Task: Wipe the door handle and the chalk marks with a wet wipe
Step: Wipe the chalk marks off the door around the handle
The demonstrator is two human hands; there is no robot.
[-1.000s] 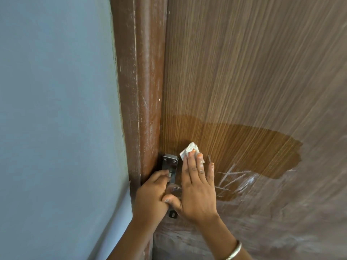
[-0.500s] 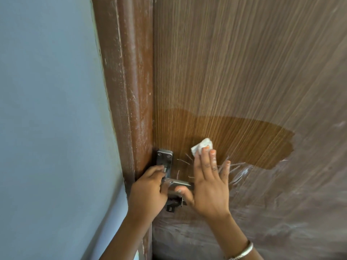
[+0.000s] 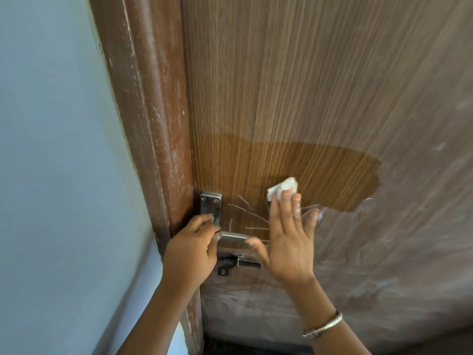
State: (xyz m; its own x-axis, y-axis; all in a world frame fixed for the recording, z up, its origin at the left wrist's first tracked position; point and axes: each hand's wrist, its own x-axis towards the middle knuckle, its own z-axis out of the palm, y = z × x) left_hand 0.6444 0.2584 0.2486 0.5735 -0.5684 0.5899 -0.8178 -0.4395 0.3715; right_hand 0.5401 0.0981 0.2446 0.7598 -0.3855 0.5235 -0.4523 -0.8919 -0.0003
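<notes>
A metal door handle (image 3: 234, 237) with its plate (image 3: 210, 204) sits at the left edge of the wooden door (image 3: 320, 85). My left hand (image 3: 193, 248) grips the lever near the plate. With straight fingers, my right hand (image 3: 288, 235) presses a crumpled white wet wipe (image 3: 282, 187) flat against the door, to the right of the handle. White chalk marks (image 3: 252, 215) fan out between the plate and my right hand, and more show at my fingertips. A darker wet patch (image 3: 294, 170) spreads above the wipe.
A black sliding latch (image 3: 231, 262) is fixed just under the handle. The brown door frame (image 3: 151, 111) runs up the left side, with a pale blue wall (image 3: 51, 149) beyond it. The lower door carries dusty white smears (image 3: 384, 265).
My right hand has slid the wipe to the right across the door, uncovering the lever and more chalk lines. The left hand has kept its hold on the handle.
</notes>
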